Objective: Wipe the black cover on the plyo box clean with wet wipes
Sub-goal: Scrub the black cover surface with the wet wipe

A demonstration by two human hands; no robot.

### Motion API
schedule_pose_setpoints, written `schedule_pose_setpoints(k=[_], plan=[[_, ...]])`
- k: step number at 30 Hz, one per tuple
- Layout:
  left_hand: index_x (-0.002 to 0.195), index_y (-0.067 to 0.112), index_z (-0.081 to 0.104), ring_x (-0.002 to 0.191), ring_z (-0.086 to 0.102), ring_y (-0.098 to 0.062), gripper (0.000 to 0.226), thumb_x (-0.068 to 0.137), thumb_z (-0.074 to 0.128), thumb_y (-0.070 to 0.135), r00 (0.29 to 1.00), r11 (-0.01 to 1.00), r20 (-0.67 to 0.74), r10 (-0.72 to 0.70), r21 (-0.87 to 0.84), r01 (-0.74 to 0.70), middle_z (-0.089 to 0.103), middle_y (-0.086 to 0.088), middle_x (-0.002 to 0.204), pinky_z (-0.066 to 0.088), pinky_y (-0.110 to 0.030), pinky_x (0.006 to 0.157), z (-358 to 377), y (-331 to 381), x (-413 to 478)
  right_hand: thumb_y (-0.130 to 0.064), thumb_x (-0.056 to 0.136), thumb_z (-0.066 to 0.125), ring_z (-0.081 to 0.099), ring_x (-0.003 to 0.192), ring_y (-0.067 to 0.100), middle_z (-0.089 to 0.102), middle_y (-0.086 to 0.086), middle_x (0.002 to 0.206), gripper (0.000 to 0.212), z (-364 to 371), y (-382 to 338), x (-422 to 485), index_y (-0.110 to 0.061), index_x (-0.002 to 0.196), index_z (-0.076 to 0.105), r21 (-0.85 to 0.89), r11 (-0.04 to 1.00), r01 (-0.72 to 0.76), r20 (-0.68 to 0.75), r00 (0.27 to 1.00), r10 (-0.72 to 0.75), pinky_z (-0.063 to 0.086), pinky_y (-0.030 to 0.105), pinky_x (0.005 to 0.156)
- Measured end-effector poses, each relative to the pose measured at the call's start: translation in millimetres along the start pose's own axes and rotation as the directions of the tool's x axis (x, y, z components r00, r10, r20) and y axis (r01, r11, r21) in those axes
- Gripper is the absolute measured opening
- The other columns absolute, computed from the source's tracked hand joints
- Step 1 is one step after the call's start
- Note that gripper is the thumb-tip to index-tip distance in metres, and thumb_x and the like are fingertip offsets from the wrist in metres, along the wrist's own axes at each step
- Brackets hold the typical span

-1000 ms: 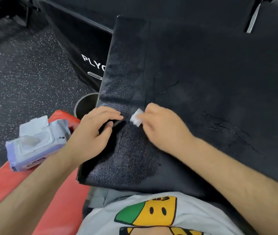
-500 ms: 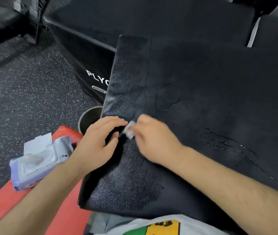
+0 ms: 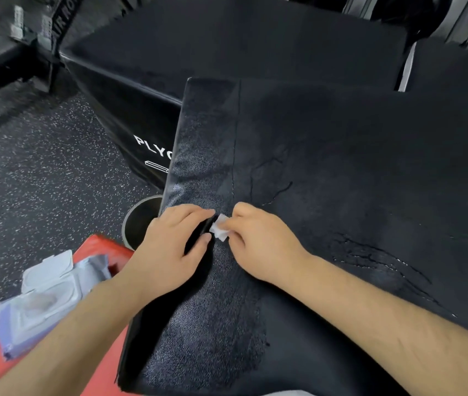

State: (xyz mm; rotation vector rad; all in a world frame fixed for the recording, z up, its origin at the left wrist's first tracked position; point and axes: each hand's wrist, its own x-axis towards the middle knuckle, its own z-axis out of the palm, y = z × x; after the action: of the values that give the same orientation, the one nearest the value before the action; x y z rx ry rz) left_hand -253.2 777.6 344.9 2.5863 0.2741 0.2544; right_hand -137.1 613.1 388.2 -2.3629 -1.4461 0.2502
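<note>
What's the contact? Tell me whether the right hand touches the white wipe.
Touching. The head view shows the right hand pinching the white wipe, with no gap between them.

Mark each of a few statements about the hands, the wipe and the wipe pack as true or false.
1. The right hand pinches a white wipe. True.
2. The wipe pack lies on the black cover. False: it lies on the red mat, left of the cover.
3. The pack's lid is closed. False: it is flipped open.
4. The left hand grips the black cover beside the wipe. True.
</note>
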Motion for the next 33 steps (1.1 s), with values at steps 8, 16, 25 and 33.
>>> schedule_pose_setpoints(k=[8, 16, 25, 33], plan=[[0.127, 0.038, 0.057, 0.12, 0.046, -0.01, 0.043, 0.086, 0.049, 0.048, 0.997, 0.998, -0.044, -0.063, -0.001, 0.063, 0.046, 0.024, 0.121, 0.037, -0.039, 0.099, 9, 10, 16, -0.011, 0.091, 0.051, 0.059, 0.085, 0.031, 0.05, 0.002, 0.096, 0.025, -3, 5, 17, -0.017, 0.108, 0.068, -0.087, 0.995, -0.038, -0.014, 0.999, 0.037, 0.037, 0.036, 0.067], [0.142, 0.025, 0.053, 0.144, 0.034, -0.012, 0.064, 0.086, 0.049, 0.055, 0.998, 0.998, 0.041, -0.056, 0.027, 0.055, 0.043, 0.012, 0.15, 0.031, -0.046, 0.118, 12, 6, 34, -0.011, 0.096, 0.044, 0.057, 0.082, 0.032, 0.047, 0.001, 0.09, 0.031, -19, 60, 38, -0.021, 0.103, 0.072, -0.013, 0.961, -0.277, -0.18, 0.946, 0.27, 0.05, 0.042, 0.073], [0.144, 0.032, 0.045, 0.135, 0.034, -0.008, 0.076, 0.079, 0.039, 0.071, 0.996, 0.995, 0.038, -0.077, 0.071, 0.074, 0.044, 0.017, 0.142, 0.03, -0.037, 0.11, 7, 4, 49, -0.008, 0.094, 0.048, 0.058, 0.084, 0.033, 0.051, 0.004, 0.09, 0.033, -24, 72, 65, -0.026, 0.103, 0.074, -0.018, 0.976, -0.219, -0.192, 0.958, 0.212, 0.051, 0.044, 0.077], [0.159, 0.025, 0.014, 0.154, -0.001, -0.01, 0.136, 0.048, 0.032, 0.101, 0.969, 0.986, 0.199, -0.148, 0.104, 0.129, 0.005, 0.012, 0.166, 0.007, -0.04, 0.125, 5, -13, 76, -0.014, 0.092, 0.044, 0.059, 0.082, 0.033, 0.05, 0.002, 0.088, 0.033, -14, 48, 80, -0.026, 0.101, 0.074, -0.07, 0.997, -0.013, -0.061, 0.998, 0.008, 0.051, 0.044, 0.077]])
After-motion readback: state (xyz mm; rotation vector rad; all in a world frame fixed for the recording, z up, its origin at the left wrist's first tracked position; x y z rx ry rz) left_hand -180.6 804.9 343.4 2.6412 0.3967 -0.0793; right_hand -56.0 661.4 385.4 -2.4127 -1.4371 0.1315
